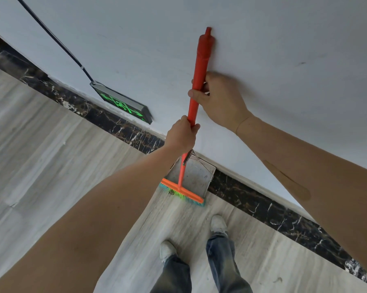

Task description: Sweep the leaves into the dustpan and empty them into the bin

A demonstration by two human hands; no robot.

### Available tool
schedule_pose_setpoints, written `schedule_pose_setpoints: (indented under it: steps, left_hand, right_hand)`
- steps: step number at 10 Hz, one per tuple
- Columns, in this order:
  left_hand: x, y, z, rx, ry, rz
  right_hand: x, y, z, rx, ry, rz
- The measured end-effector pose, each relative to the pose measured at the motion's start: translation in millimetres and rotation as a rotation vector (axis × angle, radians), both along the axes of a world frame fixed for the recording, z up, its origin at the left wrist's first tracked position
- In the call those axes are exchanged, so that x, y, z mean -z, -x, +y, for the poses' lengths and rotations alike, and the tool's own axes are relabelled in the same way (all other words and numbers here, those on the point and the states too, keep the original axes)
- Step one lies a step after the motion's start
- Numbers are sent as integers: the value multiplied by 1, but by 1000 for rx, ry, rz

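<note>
I hold a broom by its red handle [201,60] with both hands. My right hand [218,100] grips the handle higher up and my left hand [181,135] grips it lower down. The orange broom head [181,190] with coloured bristles rests on the floor at the open front of a grey metal dustpan [196,175], which stands against the dark skirting. A small dark leaf bit [171,192] lies at the bristles. The bin is not in view.
A white wall [284,49] rises right behind the dustpan, above a black marble skirting band [263,206]. A green lit exit sign [123,103] sits low on the wall to the left, with a black cable [51,37]. My feet [218,225] stand on pale wood-look floor.
</note>
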State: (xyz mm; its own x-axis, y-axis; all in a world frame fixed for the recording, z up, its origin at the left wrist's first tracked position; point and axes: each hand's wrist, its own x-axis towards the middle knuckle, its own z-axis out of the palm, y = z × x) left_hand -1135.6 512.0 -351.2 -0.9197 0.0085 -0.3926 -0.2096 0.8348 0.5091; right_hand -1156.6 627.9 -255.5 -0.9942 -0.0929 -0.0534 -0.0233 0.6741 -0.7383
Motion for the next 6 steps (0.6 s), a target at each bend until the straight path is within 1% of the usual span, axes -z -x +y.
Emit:
schedule_pose_setpoints:
  steps: [3, 5, 6]
  left_hand:
    - [0, -2, 0, 27, 20, 12]
    - [-8, -6, -10, 31, -44, -38]
    - [-17, -8, -22, 37, -75, -34]
  right_hand:
    - [1, -10, 3, 10, -9, 0]
    - [1, -43, 12, 10, -28, -91]
    - [2, -69, 21, 99, -13, -110]
